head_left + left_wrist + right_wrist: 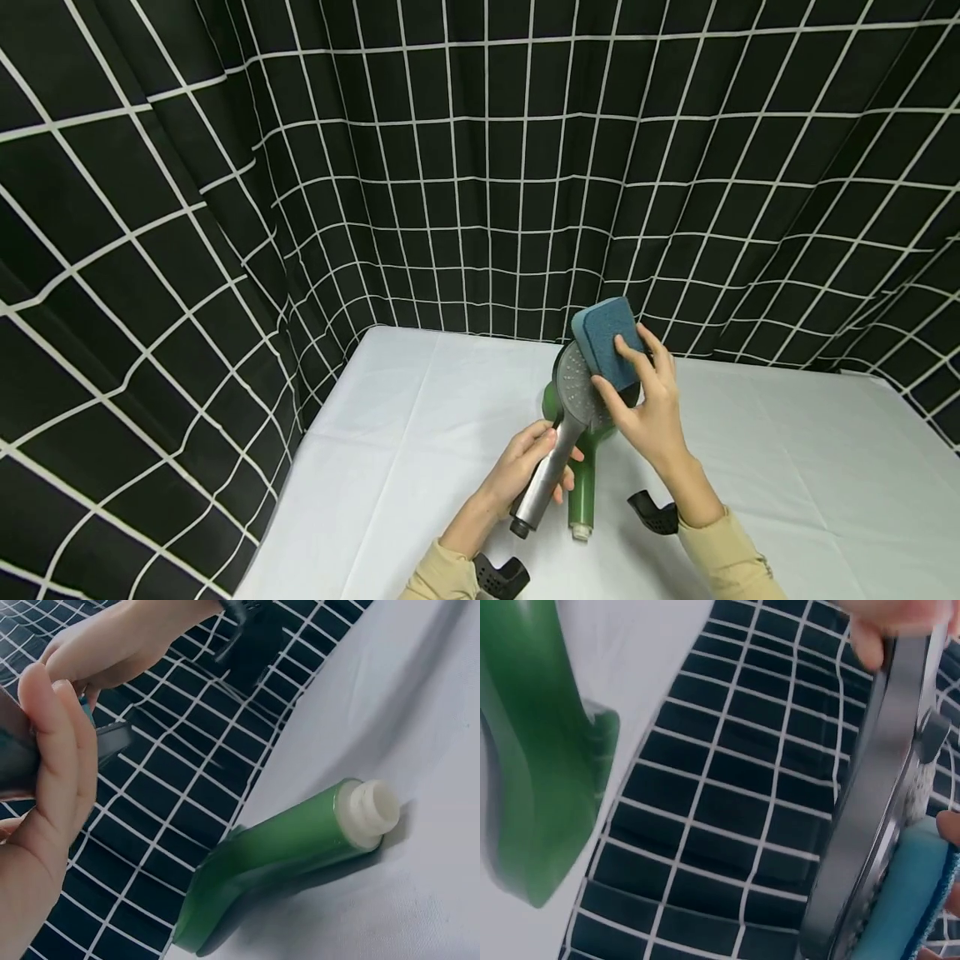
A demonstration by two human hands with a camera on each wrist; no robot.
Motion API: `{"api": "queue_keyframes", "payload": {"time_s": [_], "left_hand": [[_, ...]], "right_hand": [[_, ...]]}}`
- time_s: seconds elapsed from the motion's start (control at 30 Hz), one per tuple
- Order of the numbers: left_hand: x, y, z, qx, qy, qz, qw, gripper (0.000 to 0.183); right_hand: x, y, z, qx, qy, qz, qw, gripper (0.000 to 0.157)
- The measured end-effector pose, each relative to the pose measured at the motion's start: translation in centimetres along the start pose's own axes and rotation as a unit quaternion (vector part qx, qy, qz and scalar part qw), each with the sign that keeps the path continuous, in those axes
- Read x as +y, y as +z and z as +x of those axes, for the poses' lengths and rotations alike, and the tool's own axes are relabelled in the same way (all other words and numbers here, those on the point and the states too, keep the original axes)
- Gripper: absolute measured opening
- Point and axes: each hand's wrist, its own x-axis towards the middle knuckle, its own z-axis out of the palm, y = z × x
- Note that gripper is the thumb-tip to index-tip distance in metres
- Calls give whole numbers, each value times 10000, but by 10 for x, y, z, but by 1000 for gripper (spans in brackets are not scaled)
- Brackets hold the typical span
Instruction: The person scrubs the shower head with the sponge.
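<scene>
My left hand [517,467] grips the grey handle of a hand shower head [551,475], holding it tilted above the table with its nozzle face turned up. Thumb and fingers of my right hand [652,412] pinch a blue two-layer sponge [609,333] that lies against that face. The right wrist view shows the sponge's lighter side [907,892] touching the nozzles of the shower head [870,802]. Behind and below it, a green shower head [582,487] with a white threaded end lies on the table, partly hidden in the head view; neither hand touches it.
A white cloth covers the table [390,417]. Black curtain [487,192] with white grid lines hangs behind and at the sides. Black curved wrist mounts [654,512] stick out from both wrists, low over the table.
</scene>
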Motion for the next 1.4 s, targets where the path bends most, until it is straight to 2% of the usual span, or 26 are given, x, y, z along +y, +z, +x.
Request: {"api": "queue_keyframes", "payload": {"time_s": [0.17,0.27,0.37,0.47,0.67,0.77,0.87,1.0,1.1,1.2,1.33,1.4], "left_hand": [[1,-4,0,198,24,263,9995,45],[2,-5,1,159,121,312,9993,43],[2,-5,1,105,117,352,9993,42],[3,-4,1,74,-28,415,9991,42],[5,0,0,121,-274,495,9983,40],[5,0,-1,159,-282,524,9981,40],[5,-1,-1,154,-211,542,9982,42],[5,-3,-1,99,-10,521,9986,41],[5,-3,-1,62,45,466,9989,40],[5,-2,-1,46,-22,473,9989,42],[4,-2,0,67,-72,550,9984,43],[3,-2,0,87,-59,599,9981,42]], "right_hand": [[-10,6,-19,-438,-289,98,9986,52],[-20,10,-29,-680,-570,167,9959,52],[-23,11,-31,-785,-716,195,9941,51],[-18,10,-24,-632,-590,160,9961,53],[2,1,-2,9,46,-221,9997,49],[2,2,-1,204,101,-228,9995,50],[-8,7,-11,52,-51,-82,9999,47],[-24,12,-28,-416,-331,94,9985,53],[-26,12,-31,-571,-427,161,9973,54],[-18,8,-24,-434,-316,105,9985,53],[0,-1,-8,-22,83,-207,9997,47],[6,-4,-4,167,262,-358,9989,49]]}}
